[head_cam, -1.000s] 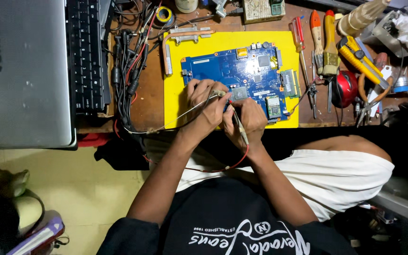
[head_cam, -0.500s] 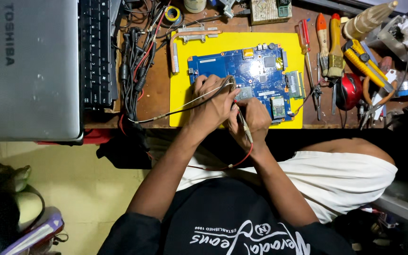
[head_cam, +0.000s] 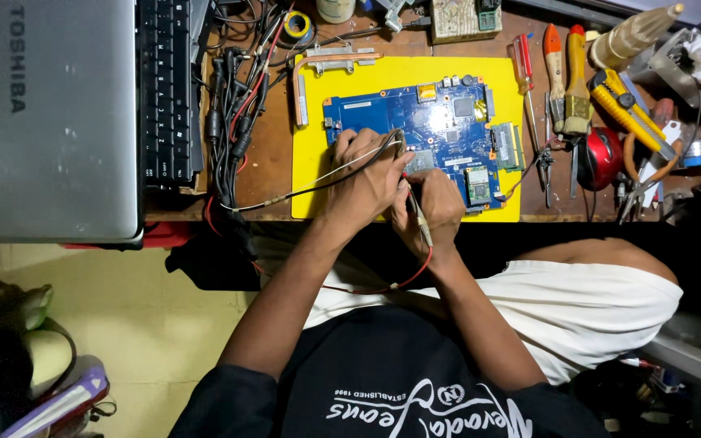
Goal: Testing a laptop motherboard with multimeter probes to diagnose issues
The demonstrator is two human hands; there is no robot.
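Nearest the camera, the right hand (head_cam: pixel 434 207) pinches a red-leaded probe (head_cam: pixel 418 212) like a pen, its tip down near the lower edge of the blue circuit board (head_cam: pixel 423 134). Just beside it, touching, the left hand (head_cam: pixel 364 174) is curled around a black-leaded probe (head_cam: pixel 395 146) whose tip rests on the board (the exact contact spot is hidden by the fingers). The board lies flat on a yellow mat (head_cam: pixel 311 178) on the wooden bench. Further out, screwdrivers (head_cam: pixel 551 61) lie to the right of the mat, and a grey laptop (head_cam: pixel 46 122) sits well apart on the left.
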